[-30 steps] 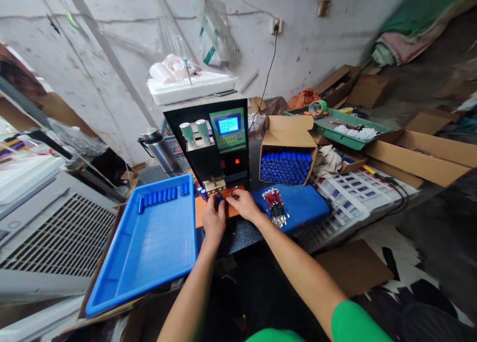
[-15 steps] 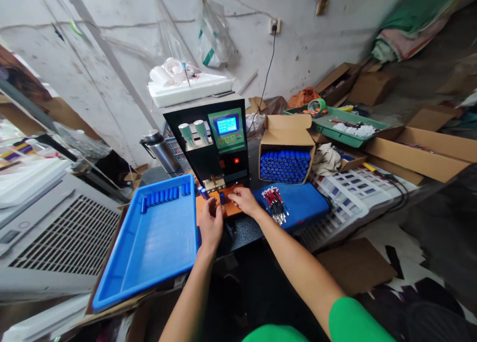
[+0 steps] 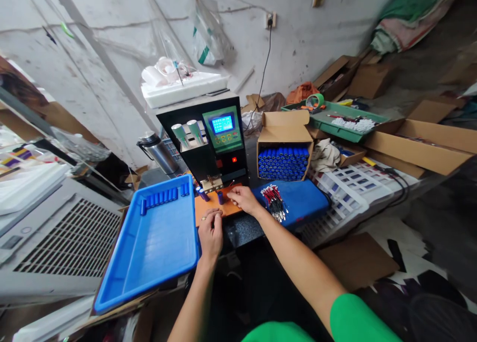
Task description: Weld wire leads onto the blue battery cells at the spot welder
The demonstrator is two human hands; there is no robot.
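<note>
Left hand (image 3: 211,231) lower, perhaps on orange board (image 3: 228,209), scuffed wall (image 3: 294,34) beyond

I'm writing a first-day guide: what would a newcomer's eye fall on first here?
Probably the glowing screen on the black machine in the middle, then the big blue tray to its left. Next comes the open box packed with blue cylinders, to the machine's right. Lower down, the left hand and right hand are at the orange board before the machine.
</note>
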